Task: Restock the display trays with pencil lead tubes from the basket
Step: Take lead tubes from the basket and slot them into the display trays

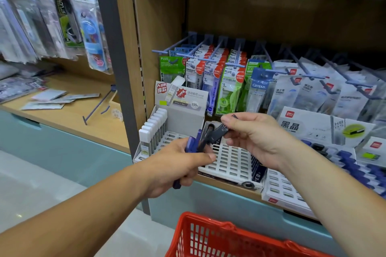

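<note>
My left hand (177,170) grips a bundle of dark blue pencil lead tubes (193,143) in front of the shelf. My right hand (253,139) pinches one dark tube (219,132) at the top of that bundle, above the middle white display tray (229,162), whose slots are mostly bare. A row of white-capped tubes (153,129) stands along the left side of the left tray (137,155). The right tray (279,190) holds blue-capped tubes (355,165) at its far side. The red basket (208,236) sits below, its contents hidden.
Packets of correction tape (211,73) hang on pegs behind the trays, and a printed box (313,129) stands at the right. A wooden shelf (69,110) to the left carries flat packets and a loose peg hook (98,106). A grey upright post (117,69) divides the two bays.
</note>
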`<state>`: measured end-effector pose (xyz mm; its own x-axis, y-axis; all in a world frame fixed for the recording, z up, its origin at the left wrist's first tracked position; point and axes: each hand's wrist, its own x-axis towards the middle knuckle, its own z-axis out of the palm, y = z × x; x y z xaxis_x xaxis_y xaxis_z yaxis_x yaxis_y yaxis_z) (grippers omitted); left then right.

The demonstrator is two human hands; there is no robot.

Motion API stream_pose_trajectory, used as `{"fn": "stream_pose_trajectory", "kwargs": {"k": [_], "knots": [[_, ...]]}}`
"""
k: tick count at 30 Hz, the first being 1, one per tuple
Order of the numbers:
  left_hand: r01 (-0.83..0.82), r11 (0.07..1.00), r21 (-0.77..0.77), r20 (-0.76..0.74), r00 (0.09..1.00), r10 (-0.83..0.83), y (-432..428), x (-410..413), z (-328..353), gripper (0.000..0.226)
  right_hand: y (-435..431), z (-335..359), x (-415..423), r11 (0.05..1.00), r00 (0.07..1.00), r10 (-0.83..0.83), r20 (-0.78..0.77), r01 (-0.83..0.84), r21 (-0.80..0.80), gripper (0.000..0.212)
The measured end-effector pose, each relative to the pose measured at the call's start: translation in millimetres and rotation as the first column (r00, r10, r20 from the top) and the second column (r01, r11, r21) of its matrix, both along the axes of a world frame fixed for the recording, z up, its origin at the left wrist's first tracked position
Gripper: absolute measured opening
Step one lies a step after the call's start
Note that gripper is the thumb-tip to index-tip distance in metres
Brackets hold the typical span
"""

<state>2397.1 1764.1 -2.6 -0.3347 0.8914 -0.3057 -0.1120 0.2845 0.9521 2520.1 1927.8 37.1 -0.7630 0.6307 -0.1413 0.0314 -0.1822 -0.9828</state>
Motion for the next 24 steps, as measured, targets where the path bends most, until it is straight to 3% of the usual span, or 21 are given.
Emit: {"fn": "stream_pose_trajectory", "kwargs": {"k": [4, 7, 11, 15, 18, 21, 24], "knots": [[-0.009, 1.000, 0.026, 0.103, 0.995, 0.007, 1.1, 6.3, -0.8, 0.030, -0.5, -2.4, -2.2, 0.992, 0.993, -0.093, -0.077, 0.085, -0.095, 0.017], [0.018, 0.996, 0.089, 0.009, 1.000, -0.019, -1.5, 8.1, -0.9, 0.038, -3.6, -0.1, -3.9, 0.990, 0.986, -0.137, -0.092, 0.132, -0.056, 0.022], [-0.017, 0.996, 0.085, -0.123, 0.992, 0.028, -4.2, 8.6, -1.8, 0.026, -1.3, 0.2, -1.5, 0.992, 0.991, -0.126, -0.041, 0.126, -0.002, 0.038], [0.007, 0.996, 0.093, -0.148, 0.989, 0.006, -6.5, 11.3, -3.0, 0.024, -9.1, 2.0, 2.8, 0.989, 0.995, 0.062, 0.081, -0.072, 0.127, 0.020], [-0.010, 0.994, 0.105, -0.131, 0.991, 0.024, -3.6, 9.9, -4.1, 0.015, -14.8, 0.0, 4.8, 0.953, 0.961, 0.203, 0.186, -0.238, 0.187, 0.021], [-0.038, 0.992, 0.122, -0.099, 0.994, 0.050, -2.5, 7.6, -6.0, 0.021, -10.1, -2.0, 5.2, 0.953, 0.967, 0.174, 0.188, -0.213, 0.214, 0.013], [-0.057, 0.992, 0.110, -0.068, 0.996, 0.065, -2.4, 3.4, -6.1, 0.012, -1.3, -1.8, 7.9, 0.968, 0.984, 0.082, 0.156, -0.116, 0.224, 0.011]]}}
